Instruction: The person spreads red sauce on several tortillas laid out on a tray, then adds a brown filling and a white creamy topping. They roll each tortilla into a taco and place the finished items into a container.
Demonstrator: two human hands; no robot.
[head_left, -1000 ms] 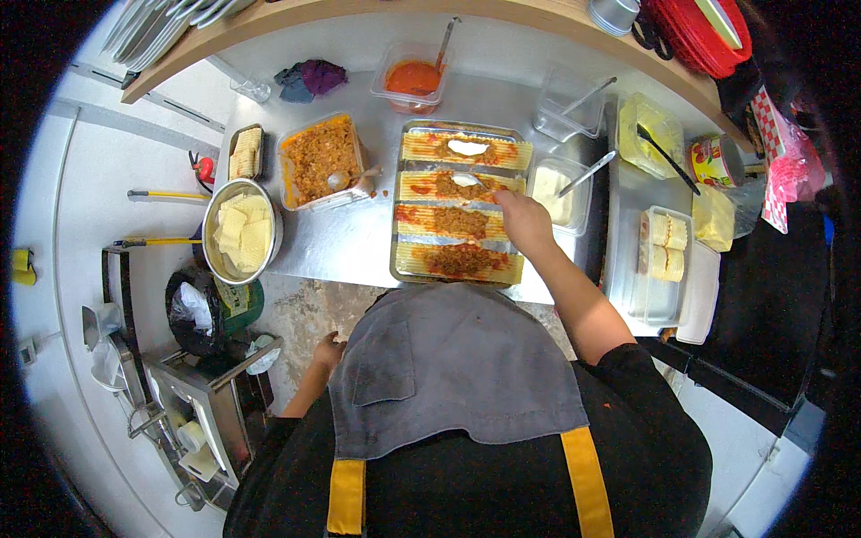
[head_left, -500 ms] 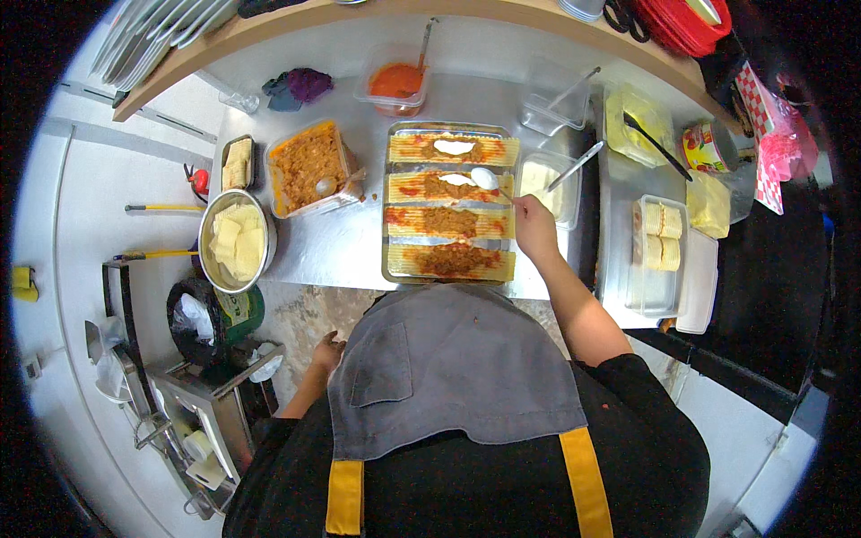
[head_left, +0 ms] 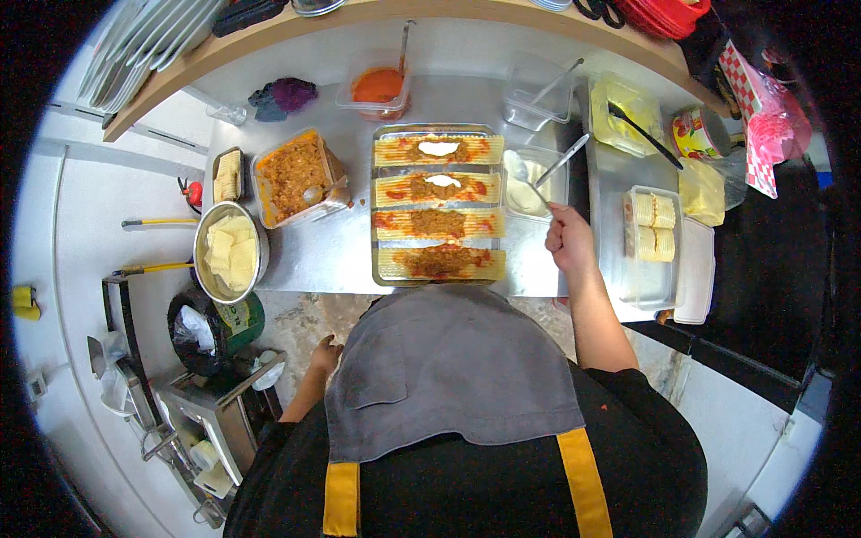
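Note:
My right hand (head_left: 570, 237) is closed on the handle of a metal spoon (head_left: 540, 192). The spoon's bowl dips into a clear container of white cream (head_left: 529, 199), where a second utensil (head_left: 569, 156) leans. Left of it, a metal tray (head_left: 380, 215) holds several ridged pasta sheets topped with red sauce and minced filling. White cream lies on the farthest sheet (head_left: 489, 149) and on the second sheet (head_left: 387, 189); the two nearer ones show none. My left hand (head_left: 325, 355) hangs beside my grey apron, below the table edge, its fingers loosely apart and holding nothing.
Left of the tray stand a tub of minced filling (head_left: 291, 179) and a steel bowl of pasta sheets (head_left: 260, 255). Red sauce (head_left: 377, 87) sits behind. Rolled pasta fills part of a clear box (head_left: 653, 278) at right. A wooden shelf (head_left: 466, 11) overhangs the back.
My right hand has moved right with the spoon, from over the second pasta sheet to the cream container. A dab of cream stays on that sheet. My left hand is much the same.

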